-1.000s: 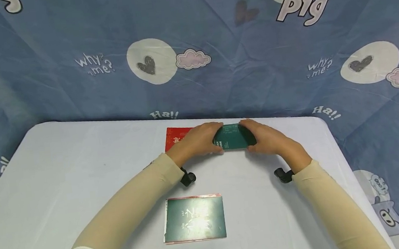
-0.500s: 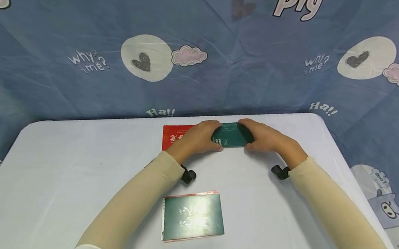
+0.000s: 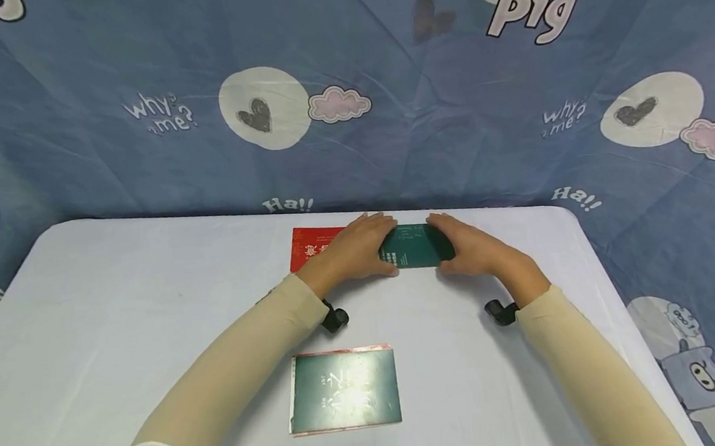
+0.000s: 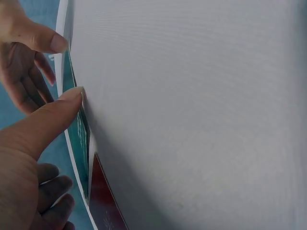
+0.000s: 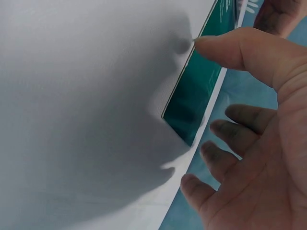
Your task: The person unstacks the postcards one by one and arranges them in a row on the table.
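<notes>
A dark green booklet (image 3: 417,246) with pale print lies at the far edge of the white table. My left hand (image 3: 360,246) spans its left end, thumb at the near edge and fingers at the far edge. The right hand (image 3: 472,241) holds the other end the same way. Close up, the left thumb (image 4: 72,94) touches the booklet's near edge, and so does the right thumb (image 5: 211,47) in the right wrist view. A red booklet (image 3: 307,245) lies just left of the green one, partly hidden by my left hand.
Nearer to me lies a glossy green booklet (image 3: 344,391), with reddish edges showing from beneath it. The white table (image 3: 143,296) ends right behind the booklets, against a blue printed cloth (image 3: 399,124). Black wrist cameras (image 3: 503,311) hang below both wrists.
Both hands stay at the ends of the green booklet. The left fingers have spread and lifted slightly at the far edge. The head view shifts a little.
</notes>
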Demonstrator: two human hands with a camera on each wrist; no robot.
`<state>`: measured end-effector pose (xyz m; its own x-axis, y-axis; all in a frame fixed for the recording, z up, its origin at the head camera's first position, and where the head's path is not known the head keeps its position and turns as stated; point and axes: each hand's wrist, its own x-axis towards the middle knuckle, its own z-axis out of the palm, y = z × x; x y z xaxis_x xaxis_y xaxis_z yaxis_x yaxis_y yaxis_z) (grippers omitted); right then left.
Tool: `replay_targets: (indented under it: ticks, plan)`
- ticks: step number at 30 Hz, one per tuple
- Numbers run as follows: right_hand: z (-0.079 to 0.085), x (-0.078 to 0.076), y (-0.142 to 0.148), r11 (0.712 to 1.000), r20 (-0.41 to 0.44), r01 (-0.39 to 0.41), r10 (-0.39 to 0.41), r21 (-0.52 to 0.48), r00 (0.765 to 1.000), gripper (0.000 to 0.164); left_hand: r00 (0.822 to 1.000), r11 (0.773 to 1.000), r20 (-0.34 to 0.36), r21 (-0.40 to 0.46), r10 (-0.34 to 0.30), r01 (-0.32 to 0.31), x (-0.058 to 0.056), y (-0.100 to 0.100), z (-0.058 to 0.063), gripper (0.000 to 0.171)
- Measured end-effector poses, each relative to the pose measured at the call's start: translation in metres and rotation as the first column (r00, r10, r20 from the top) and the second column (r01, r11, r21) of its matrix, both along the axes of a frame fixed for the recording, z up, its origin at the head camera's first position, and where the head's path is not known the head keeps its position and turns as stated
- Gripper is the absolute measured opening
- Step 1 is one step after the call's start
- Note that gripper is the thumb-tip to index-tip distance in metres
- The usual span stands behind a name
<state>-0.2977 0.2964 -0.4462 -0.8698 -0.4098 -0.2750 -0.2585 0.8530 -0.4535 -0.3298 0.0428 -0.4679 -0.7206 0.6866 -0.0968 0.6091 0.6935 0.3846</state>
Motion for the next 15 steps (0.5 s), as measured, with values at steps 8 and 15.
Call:
replay_targets:
  ticks: [8, 15]
  plan:
    - [0.001, 0.009, -0.006, 1.0, -0.049, 0.013, -0.014, -0.013, 0.999, 0.101, 1.0, 1.0, -0.024, 0.015, -0.014, 0.015, 0.004, -0.004, 0.004, 0.092]
    - [0.007, 0.024, -0.014, 0.999, -0.126, -0.034, 0.03, -0.03, 0.992, 0.104, 0.997, 0.999, -0.069, 0.02, -0.042, 0.044, 0.012, -0.008, 0.01, 0.091]
